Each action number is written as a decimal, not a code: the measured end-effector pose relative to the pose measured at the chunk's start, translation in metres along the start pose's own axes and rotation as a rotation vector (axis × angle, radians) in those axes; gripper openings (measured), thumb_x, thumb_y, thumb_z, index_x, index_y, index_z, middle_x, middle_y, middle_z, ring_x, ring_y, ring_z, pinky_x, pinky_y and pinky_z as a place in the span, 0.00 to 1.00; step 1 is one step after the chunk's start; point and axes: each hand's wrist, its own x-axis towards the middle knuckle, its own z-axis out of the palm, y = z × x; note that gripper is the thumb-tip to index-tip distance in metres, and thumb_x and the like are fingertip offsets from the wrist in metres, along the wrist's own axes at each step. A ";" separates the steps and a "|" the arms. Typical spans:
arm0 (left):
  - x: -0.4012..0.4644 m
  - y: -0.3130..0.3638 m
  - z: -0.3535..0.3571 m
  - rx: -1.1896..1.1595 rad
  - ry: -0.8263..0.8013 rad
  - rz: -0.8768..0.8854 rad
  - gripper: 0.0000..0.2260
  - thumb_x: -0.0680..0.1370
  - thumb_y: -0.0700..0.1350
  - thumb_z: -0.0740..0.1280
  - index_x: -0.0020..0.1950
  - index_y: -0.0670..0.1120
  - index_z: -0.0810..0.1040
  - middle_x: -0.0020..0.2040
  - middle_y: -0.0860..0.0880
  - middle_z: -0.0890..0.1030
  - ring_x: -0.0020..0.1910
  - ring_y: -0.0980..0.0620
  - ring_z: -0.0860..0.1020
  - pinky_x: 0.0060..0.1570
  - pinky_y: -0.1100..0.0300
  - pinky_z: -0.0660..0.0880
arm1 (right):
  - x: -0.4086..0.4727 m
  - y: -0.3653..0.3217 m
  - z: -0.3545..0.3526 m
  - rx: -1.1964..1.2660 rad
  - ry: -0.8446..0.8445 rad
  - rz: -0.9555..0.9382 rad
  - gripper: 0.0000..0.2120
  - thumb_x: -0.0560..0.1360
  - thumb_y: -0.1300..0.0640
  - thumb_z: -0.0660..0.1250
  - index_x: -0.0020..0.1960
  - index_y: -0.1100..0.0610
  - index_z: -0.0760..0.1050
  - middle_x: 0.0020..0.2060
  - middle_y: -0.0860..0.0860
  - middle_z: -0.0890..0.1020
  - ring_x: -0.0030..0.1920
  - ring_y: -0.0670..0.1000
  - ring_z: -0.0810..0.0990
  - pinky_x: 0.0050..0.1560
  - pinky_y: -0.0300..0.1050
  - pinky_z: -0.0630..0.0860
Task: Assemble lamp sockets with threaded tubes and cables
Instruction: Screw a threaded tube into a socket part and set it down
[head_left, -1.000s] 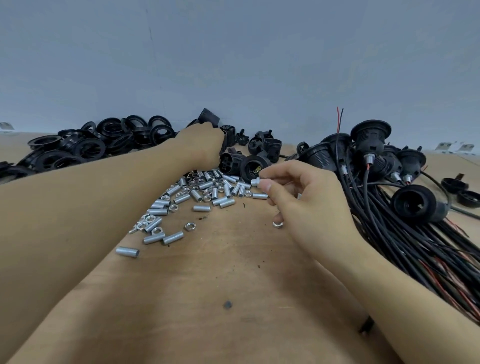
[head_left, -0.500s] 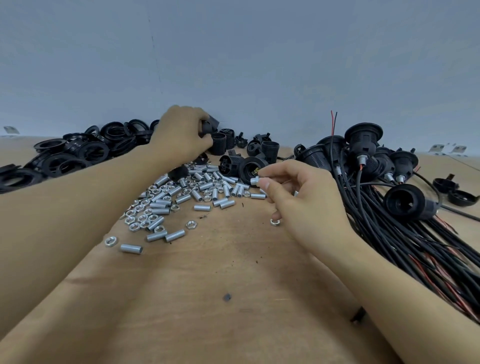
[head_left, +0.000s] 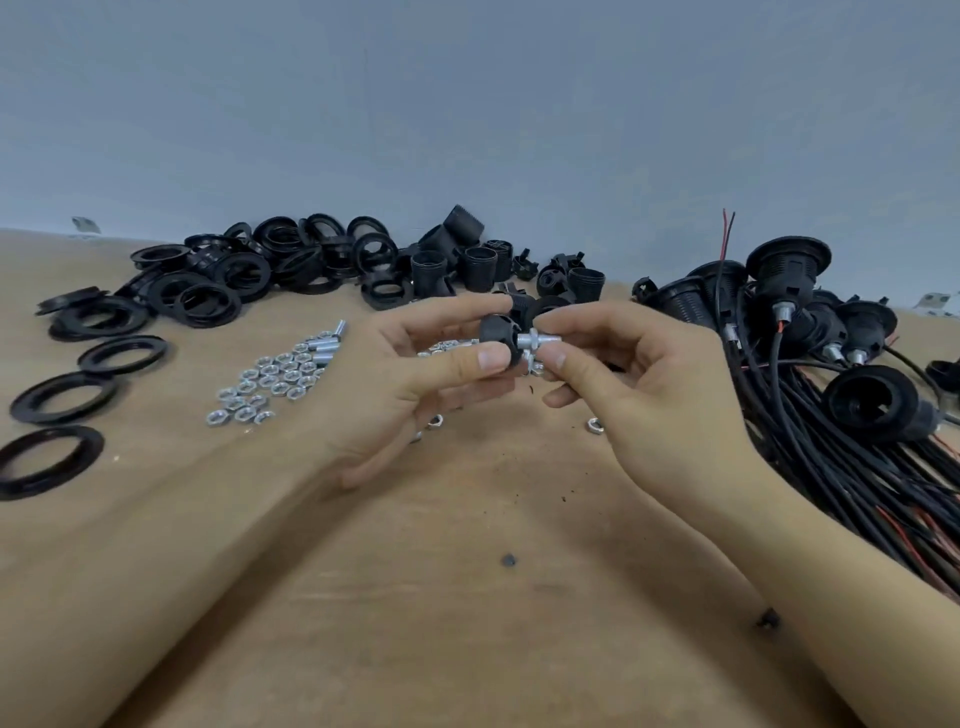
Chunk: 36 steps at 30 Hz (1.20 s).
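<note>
Pinching black socket cap (head_left: 497, 339) in left hand (head_left: 415, 384), right hand (head_left: 613, 374) gripping threaded tube (head_left: 537, 340) at its hole, above table (head_left: 467, 597) mid-back – risking cross-threading if tilted, possibly dropping the loose-looking nut (head_left: 534, 364) among scattered nuts (head_left: 270, 382).

A wooden table (head_left: 467, 649) runs up to a grey wall. At its far left lies a heap of black rings (head_left: 218, 275), with a few single rings (head_left: 49, 460) spread toward the near left edge. Black socket shells (head_left: 478, 260) stand and lie at the far middle. Silver nuts (head_left: 265, 382) and short threaded tubes (head_left: 324, 348) are scattered left of centre. On the right lies a bundle of black cables (head_left: 852, 467) with sockets (head_left: 872, 400) fitted on their ends.
</note>
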 end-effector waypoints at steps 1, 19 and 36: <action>0.000 -0.002 0.000 0.004 -0.008 0.000 0.21 0.69 0.35 0.72 0.62 0.38 0.80 0.60 0.33 0.80 0.55 0.38 0.83 0.55 0.48 0.80 | 0.000 0.000 0.000 -0.001 -0.001 0.006 0.11 0.75 0.65 0.71 0.46 0.48 0.81 0.40 0.48 0.85 0.35 0.49 0.84 0.32 0.30 0.75; 0.001 -0.001 -0.007 0.128 -0.061 0.044 0.15 0.66 0.44 0.77 0.51 0.44 0.86 0.50 0.41 0.85 0.48 0.43 0.85 0.50 0.52 0.81 | 0.000 0.007 -0.005 -0.211 -0.063 -0.201 0.04 0.74 0.62 0.72 0.48 0.57 0.84 0.34 0.48 0.83 0.34 0.48 0.83 0.34 0.33 0.76; -0.002 0.001 0.001 0.174 -0.029 0.107 0.19 0.65 0.38 0.77 0.55 0.41 0.82 0.51 0.45 0.84 0.49 0.43 0.85 0.50 0.52 0.81 | -0.002 0.003 -0.002 -0.079 -0.071 -0.021 0.10 0.73 0.50 0.68 0.42 0.57 0.80 0.33 0.52 0.81 0.30 0.49 0.81 0.31 0.40 0.79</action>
